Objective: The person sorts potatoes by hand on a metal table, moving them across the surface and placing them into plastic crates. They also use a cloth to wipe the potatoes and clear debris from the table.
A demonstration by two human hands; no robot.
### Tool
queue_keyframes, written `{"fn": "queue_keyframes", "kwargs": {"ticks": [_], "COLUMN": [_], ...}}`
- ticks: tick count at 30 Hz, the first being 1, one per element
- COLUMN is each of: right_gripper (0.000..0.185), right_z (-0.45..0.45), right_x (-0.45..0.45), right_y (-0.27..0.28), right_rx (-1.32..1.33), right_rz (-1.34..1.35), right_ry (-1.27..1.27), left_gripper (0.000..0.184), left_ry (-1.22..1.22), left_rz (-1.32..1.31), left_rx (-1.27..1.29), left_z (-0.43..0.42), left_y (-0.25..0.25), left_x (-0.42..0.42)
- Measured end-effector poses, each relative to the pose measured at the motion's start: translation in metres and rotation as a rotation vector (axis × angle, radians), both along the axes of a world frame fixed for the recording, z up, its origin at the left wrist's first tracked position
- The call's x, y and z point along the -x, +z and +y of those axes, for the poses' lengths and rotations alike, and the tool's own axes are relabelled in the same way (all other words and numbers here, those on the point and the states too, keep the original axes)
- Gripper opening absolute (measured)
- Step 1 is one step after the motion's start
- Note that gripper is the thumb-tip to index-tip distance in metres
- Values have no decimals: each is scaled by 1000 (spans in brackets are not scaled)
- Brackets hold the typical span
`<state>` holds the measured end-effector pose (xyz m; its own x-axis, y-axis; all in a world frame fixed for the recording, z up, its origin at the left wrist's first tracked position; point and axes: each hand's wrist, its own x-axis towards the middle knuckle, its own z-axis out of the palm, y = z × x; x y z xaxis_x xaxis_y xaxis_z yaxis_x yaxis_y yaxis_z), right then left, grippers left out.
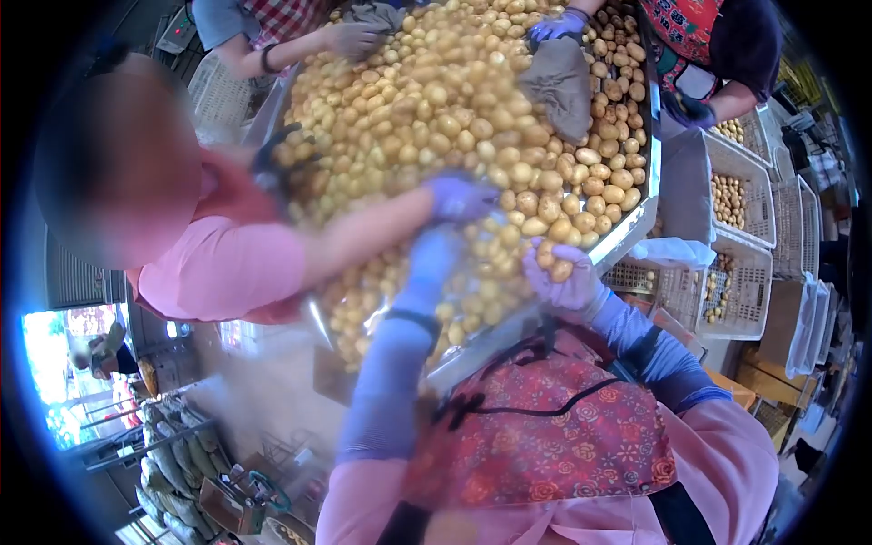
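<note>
Many small yellow-brown potatoes (454,118) cover a metal-edged table (636,227). At the near right edge, my right hand (565,280), in a pale purple glove, has its fingers curled round a few potatoes (554,262). My left hand (438,247) is over the potatoes near the table's near side, smeared by motion; its fingers cannot be made out. Just beyond it is a co-worker's purple-gloved hand (461,197), also blurred. Blue sleeves cover both my forearms.
A co-worker in pink (218,268) leans in from the left. Two more people work at the far side, near a grey cloth (559,86). White plastic crates (740,277), some holding potatoes, stand at the right. Filled sacks (177,463) lie at lower left.
</note>
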<state>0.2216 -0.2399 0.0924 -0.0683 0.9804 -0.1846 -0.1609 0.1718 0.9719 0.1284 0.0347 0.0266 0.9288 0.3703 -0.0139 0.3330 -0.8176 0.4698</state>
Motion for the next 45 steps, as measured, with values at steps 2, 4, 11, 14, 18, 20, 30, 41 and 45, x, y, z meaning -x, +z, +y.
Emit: {"fn": "queue_keyframes", "kwargs": {"ticks": [2, 4, 11, 14, 18, 20, 30, 41, 45], "right_gripper": [41, 44, 42, 37, 39, 35, 30, 36, 44], "right_z": [-3, -1, -64, -148, -176, -128, 70, 10, -29], "right_x": [-2, 0, -33, -129, -176, -149, -105, -48, -28], "right_y": [-2, 7, 21, 45, 61, 48, -7, 4, 5], "right_rx": [-74, 151, 524, 270, 1015, 1272, 927, 802, 714], "right_rz": [-228, -934, -1339, -1023, -1680, -2197, -3406, -1707, -1327], "right_ry": [-15, 21, -212, -522, -570, 161, 1881, 68, -59], "left_gripper": [35, 47, 56, 54, 48, 46, 59, 56, 48], "left_ry": [62, -80, -381, -318, -399, -375, -187, -25, -355], "left_rz": [-201, -233, -307, -219, -33, 256, 405, -350, -456], "left_rx": [70, 124, 287, -99, -505, -433, 88, 164, -15], "left_z": [-15, -57, -136, -104, -86, -95, -66, -125, -169], "left_y": [6, 4, 63, 29, 9, 3, 31, 92, 128], "left_x": [8, 16, -26, -38, -86, -111, -105, -45, -43]}}
